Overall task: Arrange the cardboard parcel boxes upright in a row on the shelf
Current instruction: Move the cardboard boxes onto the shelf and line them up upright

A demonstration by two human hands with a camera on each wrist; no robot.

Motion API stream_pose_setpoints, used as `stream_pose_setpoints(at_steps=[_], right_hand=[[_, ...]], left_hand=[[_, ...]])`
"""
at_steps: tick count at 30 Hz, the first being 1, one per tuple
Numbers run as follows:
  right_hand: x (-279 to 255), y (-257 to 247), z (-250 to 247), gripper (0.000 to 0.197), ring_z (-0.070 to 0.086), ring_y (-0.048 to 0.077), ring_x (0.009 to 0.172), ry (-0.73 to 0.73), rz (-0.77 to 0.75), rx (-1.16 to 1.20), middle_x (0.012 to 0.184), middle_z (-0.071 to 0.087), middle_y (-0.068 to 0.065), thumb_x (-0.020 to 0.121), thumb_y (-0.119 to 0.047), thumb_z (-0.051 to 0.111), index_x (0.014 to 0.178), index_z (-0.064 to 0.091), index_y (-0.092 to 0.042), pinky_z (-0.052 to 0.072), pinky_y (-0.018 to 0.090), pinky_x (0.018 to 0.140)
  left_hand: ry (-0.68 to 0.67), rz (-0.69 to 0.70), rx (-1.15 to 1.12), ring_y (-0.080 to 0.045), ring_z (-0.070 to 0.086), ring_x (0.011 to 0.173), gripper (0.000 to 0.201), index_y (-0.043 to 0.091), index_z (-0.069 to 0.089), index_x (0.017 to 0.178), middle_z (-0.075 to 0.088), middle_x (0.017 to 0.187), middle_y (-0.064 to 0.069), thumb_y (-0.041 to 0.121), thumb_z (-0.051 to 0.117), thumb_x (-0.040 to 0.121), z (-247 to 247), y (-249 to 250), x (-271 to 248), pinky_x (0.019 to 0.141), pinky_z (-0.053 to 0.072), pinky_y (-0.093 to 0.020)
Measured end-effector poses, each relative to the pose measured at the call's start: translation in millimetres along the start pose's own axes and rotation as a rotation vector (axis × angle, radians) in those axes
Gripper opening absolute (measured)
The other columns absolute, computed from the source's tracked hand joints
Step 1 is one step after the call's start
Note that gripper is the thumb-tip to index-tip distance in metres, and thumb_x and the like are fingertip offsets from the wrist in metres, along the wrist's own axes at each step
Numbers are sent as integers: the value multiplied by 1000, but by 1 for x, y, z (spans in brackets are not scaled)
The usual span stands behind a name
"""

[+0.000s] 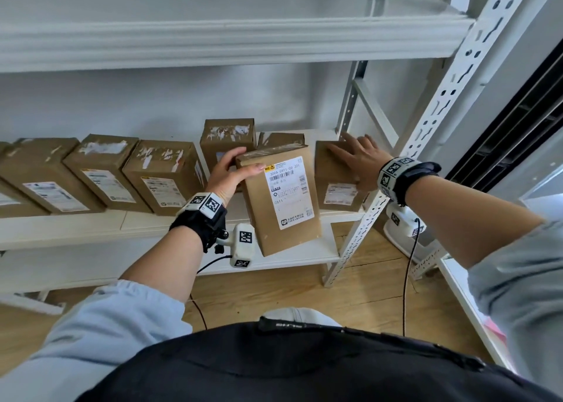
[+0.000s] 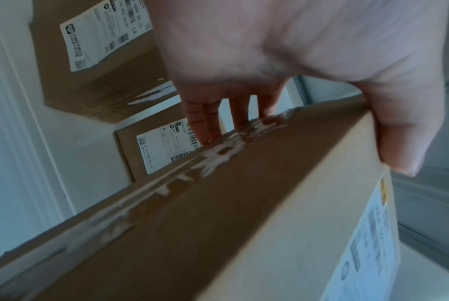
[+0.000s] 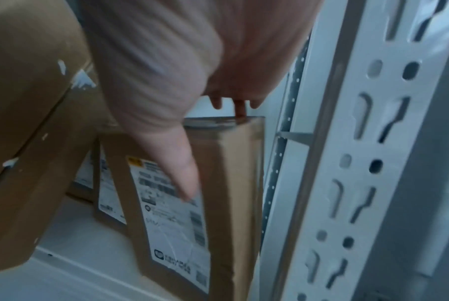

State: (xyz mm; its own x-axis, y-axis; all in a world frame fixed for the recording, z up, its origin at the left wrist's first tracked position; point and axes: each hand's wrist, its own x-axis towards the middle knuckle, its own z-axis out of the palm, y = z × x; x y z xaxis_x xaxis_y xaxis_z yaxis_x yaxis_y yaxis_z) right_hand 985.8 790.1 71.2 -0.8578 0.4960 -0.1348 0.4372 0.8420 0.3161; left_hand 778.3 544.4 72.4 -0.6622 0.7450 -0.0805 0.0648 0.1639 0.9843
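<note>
Head view downward; wrist views close; all share shelf.

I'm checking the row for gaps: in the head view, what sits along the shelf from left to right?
Three upright brown cardboard boxes in a row → left hand → tilted labelled cardboard box it grips → brown cardboard box at the end → right hand resting on it → white slotted metal upright.
</note>
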Motion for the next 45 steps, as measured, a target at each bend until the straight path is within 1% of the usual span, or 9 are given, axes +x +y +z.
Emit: stream_pose_setpoints(at_steps=[6, 13, 22, 25, 30, 34, 38, 41, 45], right_hand=[[4, 16, 22, 135, 19, 39, 143, -16, 169, -39, 152, 24, 20, 65, -27, 87, 155, -15, -30, 3, 55, 122], [21, 12, 27, 144, 4, 40, 149, -38, 134, 22, 160, 6, 19, 57, -45, 92, 155, -13, -31, -1, 60, 120], [25, 11, 18, 126, 2, 35, 151, -46, 154, 126, 163, -1, 15, 73, -25, 83, 154, -13, -34, 5, 56, 120], [23, 17, 0, 107, 0, 31, 152, 4, 120, 350, 165, -1, 10, 79, -16, 76, 157, 6, -34, 7, 54, 122], [7, 28, -44, 86, 32, 27, 143, 149, -18, 582, 153, 41, 7, 72, 6, 64, 149, 41, -26, 30, 40, 117], [-8, 20, -72, 50, 54, 20, 127, 262, 125, 1058, 139, 58, -1, 87, -15, 65, 132, 59, -34, 40, 40, 110], [-19, -2, -90, 105, 33, 19, 143, 59, -42, 989, 157, 35, 0, 67, -61, 81, 153, 26, -36, 28, 44, 118], [-13, -23, -87, 131, 25, 26, 143, 4, -48, 705, 157, 28, 3, 56, -55, 90, 156, 6, -38, 25, 48, 119], [-8, -33, -73, 131, 48, 23, 120, 0, 12, 796, 135, 39, 0, 53, -39, 95, 156, 14, -33, 48, 36, 101]], left_hand=[[-15, -7, 39, -14, 43, 131, 91, 33, 54, 136, 52, 142, 5, 53, 83, 52, 11, 7, 8, 107, 33, -33], [-76, 36, 122, -6, 34, 129, 91, 36, 50, 139, 42, 149, 9, 51, 81, 56, 21, 16, 15, 101, 24, -30], [-145, 86, 195, -4, 28, 127, 79, 32, 43, 145, 35, 154, 4, 32, 81, 75, 23, 34, 20, 101, 22, -33], [-183, 85, 236, -6, 29, 127, 82, 32, 42, 145, 35, 153, 5, 30, 83, 74, 23, 40, 23, 104, 24, -33], [-249, 86, 314, -7, 32, 125, 91, 34, 40, 145, 37, 152, 5, 29, 87, 67, 30, 45, 29, 101, 27, -33], [-271, 115, 323, -4, 35, 120, 90, 32, 42, 143, 43, 141, 10, 23, 88, 67, 33, 48, 31, 96, 29, -26], [-304, 128, 321, -7, 42, 119, 91, 31, 43, 142, 48, 136, 9, 22, 90, 65, 35, 54, 35, 96, 36, -25], [-336, 146, 326, -9, 43, 121, 91, 34, 43, 141, 48, 137, 8, 26, 91, 64, 36, 58, 41, 90, 36, -19], [-438, 162, 356, -7, 42, 120, 86, 34, 43, 142, 47, 133, 9, 33, 88, 68, 34, 58, 47, 93, 38, -21]])
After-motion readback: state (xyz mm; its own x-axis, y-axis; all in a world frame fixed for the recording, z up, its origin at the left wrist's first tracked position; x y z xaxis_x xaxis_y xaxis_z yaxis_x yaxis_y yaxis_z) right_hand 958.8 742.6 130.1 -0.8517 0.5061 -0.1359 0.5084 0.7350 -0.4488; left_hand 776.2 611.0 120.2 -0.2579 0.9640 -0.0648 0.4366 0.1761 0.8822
